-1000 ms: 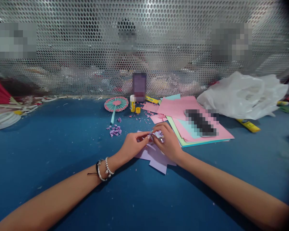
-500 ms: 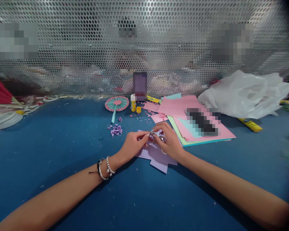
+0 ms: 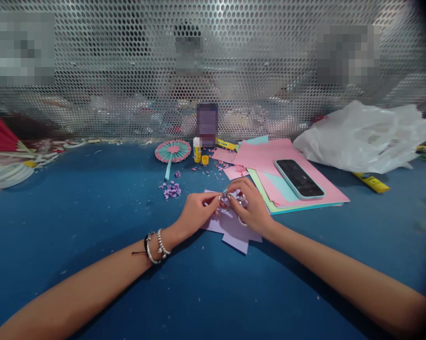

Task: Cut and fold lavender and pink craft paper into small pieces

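a craft workspace, shown by coloured paper (image 3: 260, 155), glue stick (image 3: 197, 154) and purple scraps (image 3: 172, 191).

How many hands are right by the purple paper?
2: the left hand, at the left edge of the purple paper, and the right hand, over its right side. They meet at a small purple piece. No other shows there.

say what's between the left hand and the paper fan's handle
In the head view, a cluster of purple paper bits lies on the blue table between the left hand and the handle; a smaller clump sits beside the handle.
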A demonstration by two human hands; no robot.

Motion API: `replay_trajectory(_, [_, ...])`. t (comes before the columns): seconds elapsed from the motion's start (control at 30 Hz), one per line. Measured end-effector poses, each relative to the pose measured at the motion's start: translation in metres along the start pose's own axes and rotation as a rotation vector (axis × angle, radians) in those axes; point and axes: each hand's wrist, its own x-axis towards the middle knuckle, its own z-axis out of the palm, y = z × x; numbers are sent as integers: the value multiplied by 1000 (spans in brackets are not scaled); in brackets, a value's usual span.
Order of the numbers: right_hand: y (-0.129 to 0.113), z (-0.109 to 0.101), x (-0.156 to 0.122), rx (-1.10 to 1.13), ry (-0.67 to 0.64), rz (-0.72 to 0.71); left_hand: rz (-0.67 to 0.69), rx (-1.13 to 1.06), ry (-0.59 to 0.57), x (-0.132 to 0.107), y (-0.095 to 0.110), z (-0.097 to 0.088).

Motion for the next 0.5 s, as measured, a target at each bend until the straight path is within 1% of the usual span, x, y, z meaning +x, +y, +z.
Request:
replay_trajectory(0.3, [1, 3, -1, -133, 33, -75, 0, 30, 15, 0, 5, 0])
replay_trajectory(0.5, [0, 4, -2, -222, 57, -100, 17, 77, 26, 0, 4, 0])
